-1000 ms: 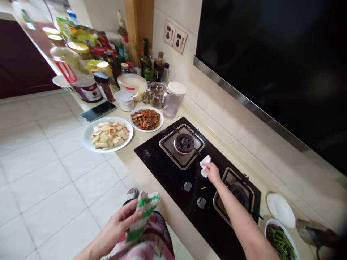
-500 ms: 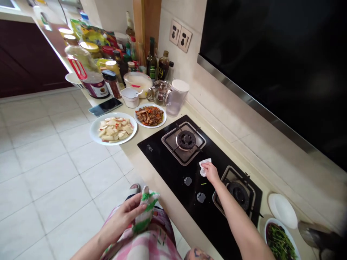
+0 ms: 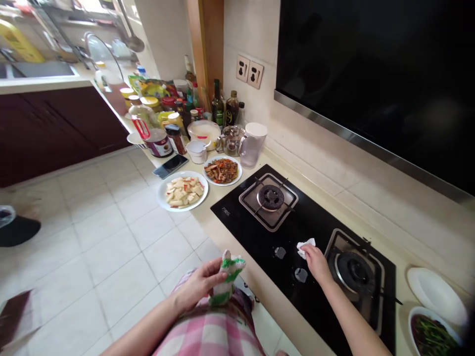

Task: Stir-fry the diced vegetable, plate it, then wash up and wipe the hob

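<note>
My right hand (image 3: 315, 262) pinches a crumpled white tissue (image 3: 305, 246) against the black glass of the gas cooktop (image 3: 248, 235). The tissue sits between the two burners, just behind the control knobs (image 3: 301, 275); what lies under it is hidden. My left hand (image 3: 200, 284) is closed on a green-and-white striped cloth (image 3: 232, 272), held in front of my body near the counter's front edge. The left burner (image 3: 270, 198) and the right burner (image 3: 354, 273) carry no pans.
Left of the cooktop stand a plate of pale chopped pieces (image 3: 183, 192), a plate of cooked food (image 3: 222, 171), a phone (image 3: 170, 166) and a plastic pitcher (image 3: 253, 146). A bowl of greens (image 3: 432, 333) and a white dish (image 3: 437, 294) are at right. The range hood (image 3: 371, 150) overhangs.
The view has swung left and up. My right hand has drawn the tissue slightly toward the knobs, and a small green scrap there no longer shows. My left hand still holds the cloth.
</note>
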Tool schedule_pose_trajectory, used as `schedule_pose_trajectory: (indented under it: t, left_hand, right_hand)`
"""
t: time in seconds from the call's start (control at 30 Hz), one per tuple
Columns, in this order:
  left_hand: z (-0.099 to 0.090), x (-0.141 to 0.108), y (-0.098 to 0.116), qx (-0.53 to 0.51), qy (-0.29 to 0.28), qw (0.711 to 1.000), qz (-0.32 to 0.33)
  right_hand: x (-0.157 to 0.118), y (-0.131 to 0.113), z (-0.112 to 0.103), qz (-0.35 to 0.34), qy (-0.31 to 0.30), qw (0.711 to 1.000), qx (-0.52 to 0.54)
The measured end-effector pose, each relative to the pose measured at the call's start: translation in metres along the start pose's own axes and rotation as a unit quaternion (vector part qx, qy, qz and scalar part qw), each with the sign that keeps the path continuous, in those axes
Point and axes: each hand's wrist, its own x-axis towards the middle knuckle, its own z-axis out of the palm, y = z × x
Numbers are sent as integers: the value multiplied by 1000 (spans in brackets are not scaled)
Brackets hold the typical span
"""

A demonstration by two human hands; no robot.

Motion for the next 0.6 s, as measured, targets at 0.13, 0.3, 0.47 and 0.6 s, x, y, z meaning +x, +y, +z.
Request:
schedule_pose_trajectory:
  t: [0.13,0.3,0.47,0.6]
  left_hand:
    - [-25,-3,9,49,-17,999,-4]
    - [-45,-8,9,35,19,999,3]
    - [-64,-34,-1,-134,98,985,36]
    - [-109,-66,-2,-250,137,953,108]
  right_hand:
    - [7,-8,-4,83,69,992,64]
    - [-26,-57,-12,140,89,964,210]
    - [-61,-133,30,227,-28,906,356]
    - [-69,-187,112,238,-205,884,345]
